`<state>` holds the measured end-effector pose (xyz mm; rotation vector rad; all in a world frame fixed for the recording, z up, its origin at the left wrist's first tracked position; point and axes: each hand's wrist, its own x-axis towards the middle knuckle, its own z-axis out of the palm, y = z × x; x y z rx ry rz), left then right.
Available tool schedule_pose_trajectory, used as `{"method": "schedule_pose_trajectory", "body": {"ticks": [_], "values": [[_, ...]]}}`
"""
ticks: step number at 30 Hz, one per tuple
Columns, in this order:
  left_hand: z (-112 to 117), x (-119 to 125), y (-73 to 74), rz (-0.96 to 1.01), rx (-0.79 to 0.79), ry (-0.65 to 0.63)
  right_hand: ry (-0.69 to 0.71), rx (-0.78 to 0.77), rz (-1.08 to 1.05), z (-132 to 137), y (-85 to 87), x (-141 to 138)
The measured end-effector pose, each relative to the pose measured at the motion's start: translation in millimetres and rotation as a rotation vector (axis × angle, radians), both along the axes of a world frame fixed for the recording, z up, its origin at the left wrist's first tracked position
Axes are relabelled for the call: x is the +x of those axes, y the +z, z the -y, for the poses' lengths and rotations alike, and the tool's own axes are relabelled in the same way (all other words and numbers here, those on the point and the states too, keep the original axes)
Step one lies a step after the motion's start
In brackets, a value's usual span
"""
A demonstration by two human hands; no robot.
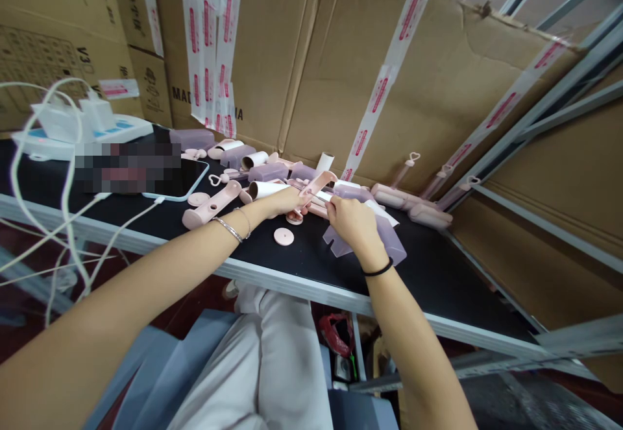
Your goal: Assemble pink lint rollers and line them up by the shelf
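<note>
My left hand is closed around a long pink plastic part with rounded ends, tilted up above the table. My right hand is closed on a thin tool, and its slim shaft reaches toward the pink part. The tool's handle is hidden inside the fist. Below my left hand a round pink disc lies flat. A similar pink part with a hole rests to the left. Translucent purple plastic covers lie under and beside my right hand.
White cardboard tubes and more pink and purple pieces are spread along the back. To the left are a charging phone and a power strip with looping white cables. Cardboard walls the back; a metal frame stands right.
</note>
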<state>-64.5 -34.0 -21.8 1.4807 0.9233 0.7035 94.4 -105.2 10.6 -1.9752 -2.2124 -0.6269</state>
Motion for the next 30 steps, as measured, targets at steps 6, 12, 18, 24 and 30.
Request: {"method": "schedule_pose_trajectory", "body": {"ticks": [6, 12, 18, 24, 30], "values": [[-3.2, -0.4, -2.5, 0.006, -0.021, 0.008, 0.013, 0.044, -0.04, 0.1, -1.7, 1.0], [0.0, 0.2, 1.2, -0.048, 0.019, 0.056, -0.006, 0.044, -0.051, 2.2, 1.0, -1.3], [1.4, 1.0, 2.8, -0.041, -0.029, 0.045, -0.042, -0.033, -0.057, 2.3, 1.9, -1.5], [0.3, 0.1, 1.7, -0.079, 0.009, 0.045, -0.019, -0.061, -0.062, 0.9, 2.5, 1.6], [-2.5, 0.4, 1.1, -0.061, -0.01, 0.022, -0.003, -0.062, -0.058, -0.7, 1.7, 1.4]]}}
